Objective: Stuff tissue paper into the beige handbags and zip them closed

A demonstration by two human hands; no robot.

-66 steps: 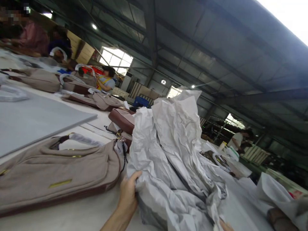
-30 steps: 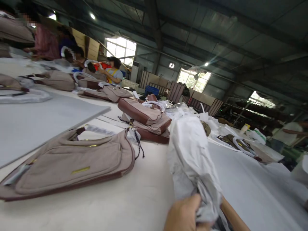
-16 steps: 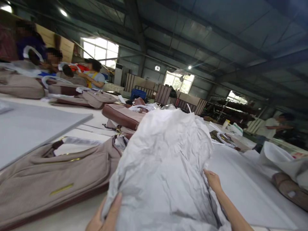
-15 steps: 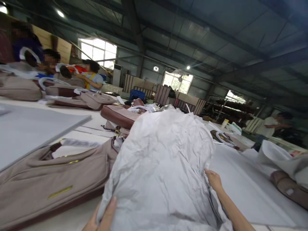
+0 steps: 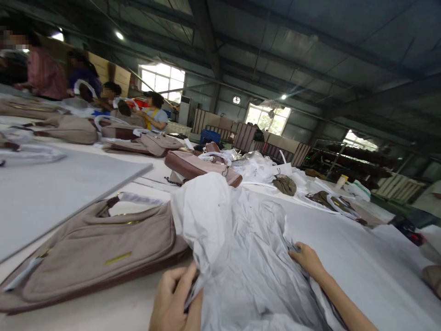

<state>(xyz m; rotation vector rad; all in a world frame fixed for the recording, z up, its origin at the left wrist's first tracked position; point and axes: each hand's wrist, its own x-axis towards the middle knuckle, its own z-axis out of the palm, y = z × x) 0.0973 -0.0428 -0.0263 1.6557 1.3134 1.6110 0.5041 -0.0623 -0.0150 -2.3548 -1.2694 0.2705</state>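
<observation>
A large crumpled sheet of white paper (image 5: 248, 248) spreads before me, its far end bunched and folded over on the left. My left hand (image 5: 179, 296) is closed on the paper's left edge, fingers and thumb pinching it. On the opposite edge, my right hand (image 5: 308, 259) grips the paper between thumb and fingers. Just left of the paper lies a taupe fabric handbag (image 5: 93, 257) with a gold zip, a gold plate and a wrapped handle. Beyond the paper rests another handbag (image 5: 200, 168) with a brown base.
Flat white sheets (image 5: 344, 257) lie on the right, and a pale board (image 5: 79, 184) on the left. Several more bags (image 5: 144, 143) sit farther back. White wrapping (image 5: 257, 165) is heaped beyond the paper. A person in a yellow apron (image 5: 155, 117) and other people are at the far left.
The paper's far end has sunk and folded over to the left, uncovering the wrapping heap behind. My left hand has moved up and right along with its edge. The view has turned left.
</observation>
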